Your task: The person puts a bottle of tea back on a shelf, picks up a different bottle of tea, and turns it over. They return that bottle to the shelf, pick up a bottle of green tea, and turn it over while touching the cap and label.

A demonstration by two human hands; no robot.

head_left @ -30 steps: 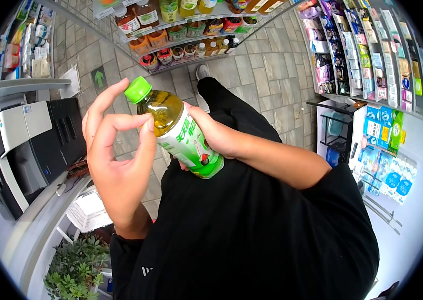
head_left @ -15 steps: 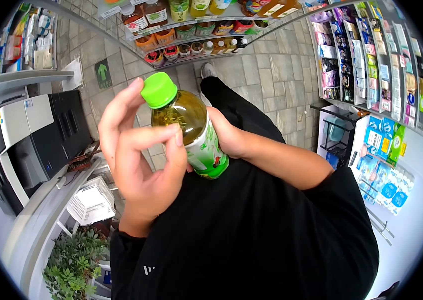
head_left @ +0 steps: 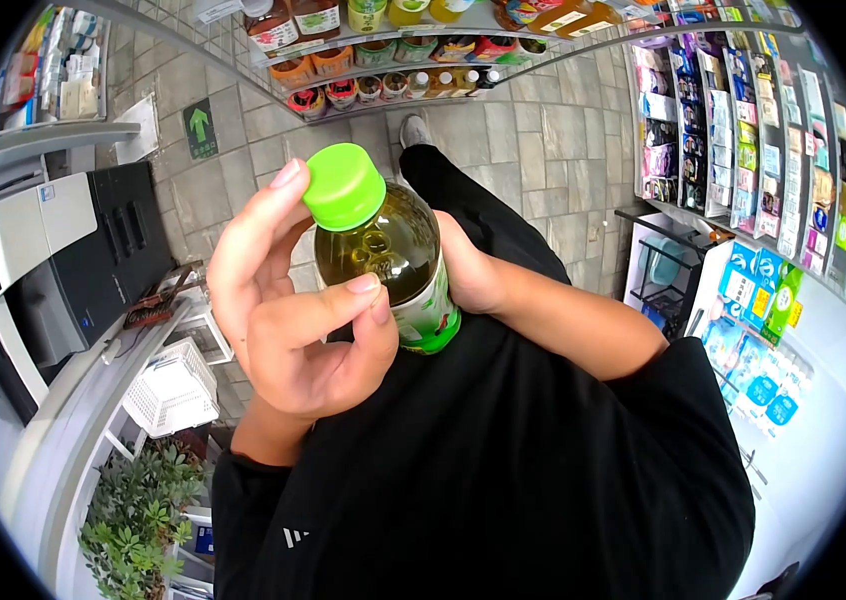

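Note:
A plastic bottle of yellow-brown drink with a green and white label is held in front of my black shirt, tilted with its bright green cap toward the upper left. My right hand wraps round the bottle's right side; its fingertips are hidden behind it. In front of the bottle's shoulder, the thumb and index finger of my left hand pinch together, and anything between them is too small to make out. Another left finger reaches up to the cap's left edge.
Ahead stands a shelf with drinks and cups. Racks of packaged goods line the right. At left are a printer, a white basket and a green plant. A green arrow sign lies on the tiled floor.
The bottle and both hands have shifted slightly right in the view, and the cap appears larger. The left thumb and index finger stay pinched, now a little lower in view.

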